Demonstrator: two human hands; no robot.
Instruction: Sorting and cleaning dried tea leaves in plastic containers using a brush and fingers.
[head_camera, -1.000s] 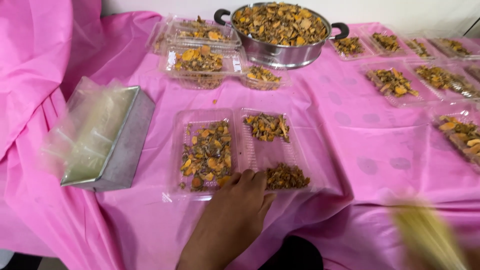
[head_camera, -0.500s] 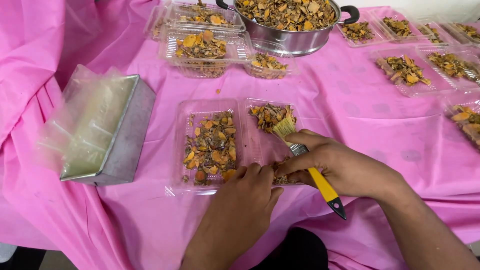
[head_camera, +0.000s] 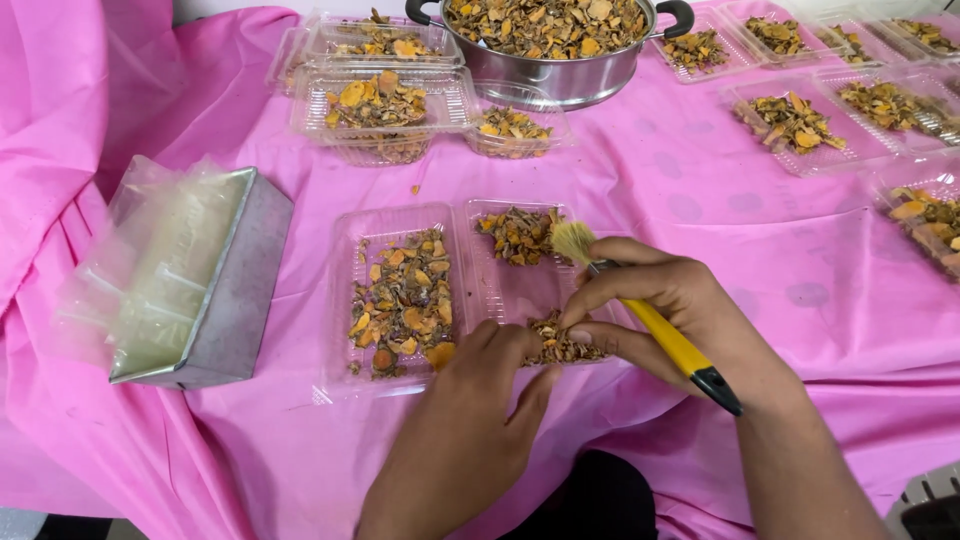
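Head view, looking down: we see a table (head_camera: 700, 230) draped in a pink cloth. Near its front edge lies an open clear clamshell tray (head_camera: 460, 285) of two compartments; the left compartment holds a spread of orange-brown dried slices, while the right holds two small heaps, one at its far end and one at its near end. Our left hand (head_camera: 470, 420) rests with its fingertips on the tray's near rim, touching the near heap; it clasps nothing and its fingers lie loosely curled. Our right hand (head_camera: 670, 310) has its grip closed around a yellow-handled brush (head_camera: 640, 315), whose pale bristles point towards the far heap and lie just beside it. At the left edge stands a grey metal tin (head_camera: 215, 290) filled with clear plastic bags. Along the far edge we see a steel pot (head_camera: 560, 70) heaped with the same slices, stacked filled trays (head_camera: 380, 95) to its left, and further open filled trays (head_camera: 800, 120) towards the right corner.
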